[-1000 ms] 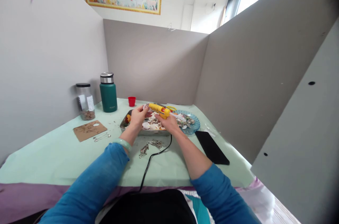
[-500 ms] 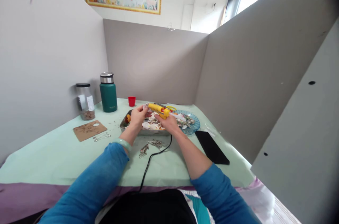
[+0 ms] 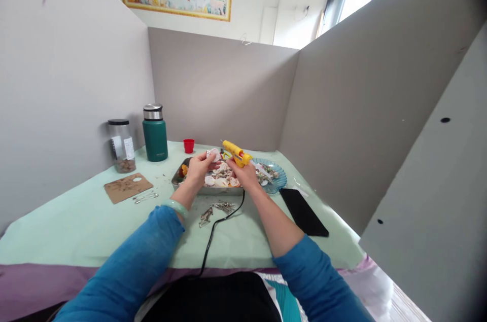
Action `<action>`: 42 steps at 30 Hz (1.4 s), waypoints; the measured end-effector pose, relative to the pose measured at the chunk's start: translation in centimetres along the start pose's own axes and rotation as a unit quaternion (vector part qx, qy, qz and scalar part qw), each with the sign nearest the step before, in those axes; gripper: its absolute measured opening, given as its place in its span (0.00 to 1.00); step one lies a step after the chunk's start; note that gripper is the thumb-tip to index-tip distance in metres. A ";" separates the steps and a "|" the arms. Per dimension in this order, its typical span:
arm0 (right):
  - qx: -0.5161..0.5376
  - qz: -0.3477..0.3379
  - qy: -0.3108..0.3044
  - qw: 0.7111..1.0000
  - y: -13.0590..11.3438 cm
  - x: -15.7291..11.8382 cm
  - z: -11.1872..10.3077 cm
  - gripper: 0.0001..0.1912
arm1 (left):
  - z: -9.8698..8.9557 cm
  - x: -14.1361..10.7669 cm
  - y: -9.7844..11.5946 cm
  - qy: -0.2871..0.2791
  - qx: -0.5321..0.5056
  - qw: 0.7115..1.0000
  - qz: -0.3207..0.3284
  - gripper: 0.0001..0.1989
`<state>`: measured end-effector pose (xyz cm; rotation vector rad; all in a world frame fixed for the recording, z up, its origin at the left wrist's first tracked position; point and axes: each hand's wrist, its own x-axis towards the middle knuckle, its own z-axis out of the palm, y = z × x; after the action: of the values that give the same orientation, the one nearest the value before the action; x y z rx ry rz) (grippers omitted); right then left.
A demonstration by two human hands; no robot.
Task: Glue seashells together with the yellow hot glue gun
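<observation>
Between the fingers of my left hand (image 3: 199, 169) is a pale, whitish piece that looks like a seashell (image 3: 213, 153). My right hand (image 3: 244, 174) grips a yellow hot glue gun (image 3: 236, 152), its nozzle pointing up and left, a short way apart from the shell. The gun's black cord (image 3: 214, 230) runs down over the table's front edge. Under both hands sits a metal tray (image 3: 213, 190) heaped with shells (image 3: 222, 179). Right of it, a blue glass plate (image 3: 280, 178) bears more small shells and pieces, partly hidden by my right hand.
Small metal clips or pins (image 3: 206, 216) lie before the tray. On the left are a brown card (image 3: 127, 189), safety pins (image 3: 145, 197), a jar (image 3: 122, 147), a green bottle (image 3: 155, 134) and a red cup (image 3: 188, 146). A black phone-like slab (image 3: 304, 212) lies right. Grey partitions (image 3: 224, 88) enclose the table.
The glue gun has moved right and slightly up, so its nozzle is away from the piece in my left hand. That piece now shows more fully. My left hand has barely moved.
</observation>
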<state>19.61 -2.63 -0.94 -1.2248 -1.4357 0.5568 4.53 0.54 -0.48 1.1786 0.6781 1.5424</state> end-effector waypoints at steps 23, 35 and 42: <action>0.032 0.027 0.052 0.998 0.0 0.1 0.5 0.16 | 1.2 -1.2 -0.6 -0.061 0.008 0.998 -0.029 0.20; 0.042 0.012 0.063 0.997 0.4 0.2 0.7 0.17 | 1.5 -1.5 -0.3 -0.053 0.010 0.998 -0.029 0.19; 0.050 -0.010 0.066 0.997 0.6 0.0 0.9 0.18 | 1.6 -1.6 -0.2 -0.042 0.016 0.999 -0.029 0.18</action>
<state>19.03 -2.13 -1.72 -1.1464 -1.2933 0.5184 6.00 -1.17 -0.61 1.2299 0.6768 1.4299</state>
